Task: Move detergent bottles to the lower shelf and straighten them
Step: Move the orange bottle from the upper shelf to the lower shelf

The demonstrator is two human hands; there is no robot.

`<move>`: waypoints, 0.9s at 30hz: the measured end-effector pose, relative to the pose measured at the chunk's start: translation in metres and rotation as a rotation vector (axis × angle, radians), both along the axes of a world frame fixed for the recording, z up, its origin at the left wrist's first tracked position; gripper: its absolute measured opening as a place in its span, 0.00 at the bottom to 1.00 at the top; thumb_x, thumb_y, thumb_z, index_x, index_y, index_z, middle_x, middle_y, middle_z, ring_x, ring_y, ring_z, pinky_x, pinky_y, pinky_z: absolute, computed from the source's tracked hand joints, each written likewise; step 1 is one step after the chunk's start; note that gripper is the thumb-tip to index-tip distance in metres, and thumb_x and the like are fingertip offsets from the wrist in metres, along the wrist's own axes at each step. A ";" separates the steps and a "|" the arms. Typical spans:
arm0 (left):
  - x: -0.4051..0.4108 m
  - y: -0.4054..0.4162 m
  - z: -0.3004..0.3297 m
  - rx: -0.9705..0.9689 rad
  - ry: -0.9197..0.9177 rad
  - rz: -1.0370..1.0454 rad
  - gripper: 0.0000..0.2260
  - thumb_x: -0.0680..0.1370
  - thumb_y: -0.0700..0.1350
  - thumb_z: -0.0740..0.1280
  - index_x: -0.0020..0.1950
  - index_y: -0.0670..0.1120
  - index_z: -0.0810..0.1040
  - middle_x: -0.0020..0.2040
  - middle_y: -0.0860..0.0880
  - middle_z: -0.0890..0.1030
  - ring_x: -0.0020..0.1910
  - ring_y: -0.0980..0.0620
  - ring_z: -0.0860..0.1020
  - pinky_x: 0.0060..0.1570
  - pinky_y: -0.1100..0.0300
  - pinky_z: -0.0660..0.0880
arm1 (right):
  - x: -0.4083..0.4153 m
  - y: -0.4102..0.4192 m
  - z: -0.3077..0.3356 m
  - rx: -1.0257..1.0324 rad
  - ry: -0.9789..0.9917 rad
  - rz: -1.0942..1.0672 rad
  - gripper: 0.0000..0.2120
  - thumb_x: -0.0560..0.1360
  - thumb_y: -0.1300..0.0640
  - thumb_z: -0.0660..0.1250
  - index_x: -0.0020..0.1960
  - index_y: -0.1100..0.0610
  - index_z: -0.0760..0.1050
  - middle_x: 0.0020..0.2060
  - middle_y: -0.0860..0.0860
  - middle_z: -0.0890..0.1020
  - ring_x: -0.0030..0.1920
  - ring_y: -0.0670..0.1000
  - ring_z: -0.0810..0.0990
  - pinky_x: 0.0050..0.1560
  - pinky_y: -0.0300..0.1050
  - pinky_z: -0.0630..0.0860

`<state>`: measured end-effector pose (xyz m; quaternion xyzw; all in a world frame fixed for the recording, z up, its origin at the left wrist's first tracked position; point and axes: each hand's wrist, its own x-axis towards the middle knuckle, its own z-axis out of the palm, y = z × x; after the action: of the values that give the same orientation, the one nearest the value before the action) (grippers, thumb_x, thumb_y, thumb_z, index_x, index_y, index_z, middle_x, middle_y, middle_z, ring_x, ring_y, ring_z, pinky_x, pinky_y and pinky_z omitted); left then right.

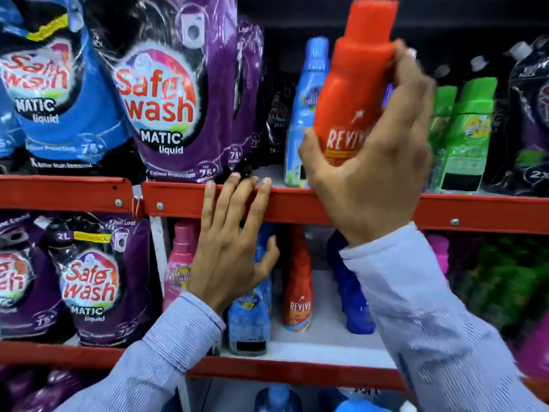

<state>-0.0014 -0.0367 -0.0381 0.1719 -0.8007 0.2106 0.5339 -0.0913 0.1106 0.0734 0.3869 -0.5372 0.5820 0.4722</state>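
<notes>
My right hand (374, 162) is wrapped around an orange-red Revive bottle (356, 81), holding it upright in front of the upper shelf (297, 203). Behind it on that shelf stands a light blue bottle (306, 114). My left hand (234, 242) is spread open with its fingertips resting on the red front rail of the upper shelf, holding nothing. On the lower shelf (312, 349) stand a pink bottle (181, 263), a light blue bottle (252, 316), a second red Revive bottle (298, 289) and a dark blue bottle (350, 292), partly hidden by my arms.
Large Safe Wash pouches, blue (50, 90) and purple (175, 93), fill the upper shelf's left side; more purple pouches (95, 281) sit below. Green bottles (463, 135) and a dark pouch (531, 120) stand at the upper right. Blurred pink and green items are at the lower right.
</notes>
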 end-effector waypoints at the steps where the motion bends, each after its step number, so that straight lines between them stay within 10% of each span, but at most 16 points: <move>1: 0.000 0.000 0.000 -0.002 0.009 -0.003 0.37 0.73 0.51 0.70 0.80 0.43 0.62 0.75 0.40 0.70 0.78 0.39 0.63 0.80 0.36 0.53 | 0.004 0.011 -0.005 -0.009 0.022 -0.009 0.39 0.67 0.51 0.74 0.71 0.66 0.65 0.65 0.59 0.74 0.64 0.55 0.75 0.66 0.36 0.68; 27: -0.010 0.007 -0.004 0.052 0.067 0.030 0.37 0.73 0.50 0.70 0.79 0.42 0.62 0.75 0.39 0.69 0.78 0.37 0.62 0.80 0.33 0.52 | -0.041 -0.037 -0.258 0.820 -0.456 0.027 0.38 0.62 0.45 0.78 0.63 0.57 0.63 0.56 0.57 0.73 0.52 0.63 0.80 0.48 0.55 0.80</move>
<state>-0.0117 -0.0296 -0.0423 0.2048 -0.7849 0.1920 0.5524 -0.1327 0.0736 -0.1845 0.4106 -0.8079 0.3979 0.1426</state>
